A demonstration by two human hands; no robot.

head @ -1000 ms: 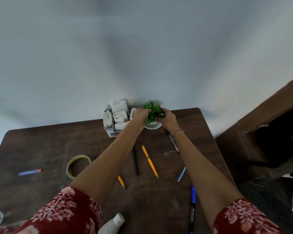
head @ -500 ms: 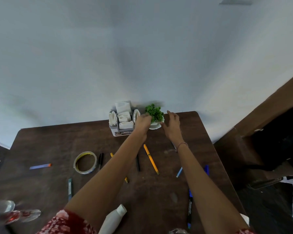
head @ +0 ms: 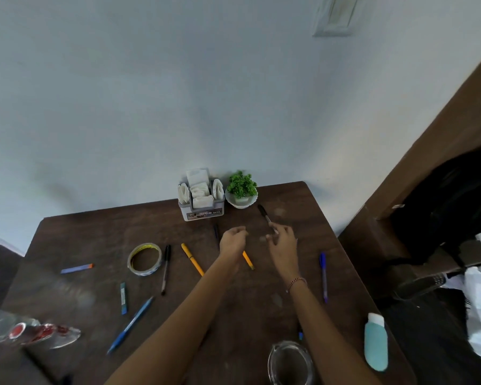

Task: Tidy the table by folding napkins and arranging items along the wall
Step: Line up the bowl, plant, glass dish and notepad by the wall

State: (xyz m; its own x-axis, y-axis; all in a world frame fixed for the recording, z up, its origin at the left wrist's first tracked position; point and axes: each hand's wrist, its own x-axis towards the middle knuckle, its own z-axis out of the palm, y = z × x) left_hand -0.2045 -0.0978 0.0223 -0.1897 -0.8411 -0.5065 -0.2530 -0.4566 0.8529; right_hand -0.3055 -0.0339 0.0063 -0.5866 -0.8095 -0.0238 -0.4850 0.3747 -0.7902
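A grey napkin holder filled with folded white napkins stands at the wall. Right beside it sits a small green plant in a white bowl. Both of my hands hover over the table in front of them and hold nothing. My left hand has loosely curled fingers, above a yellow pen. My right hand is relaxed, its fingertips over the near end of a black pen lying on the table.
Scattered on the dark wooden table are a tape roll, a black marker, another yellow pen, two blue pens, a blue-orange crayon, a teal bottle and a glass jar.
Both hands have let go of the plant bowl and drawn back toward me. The plant now stands free beside the napkin holder at the wall.
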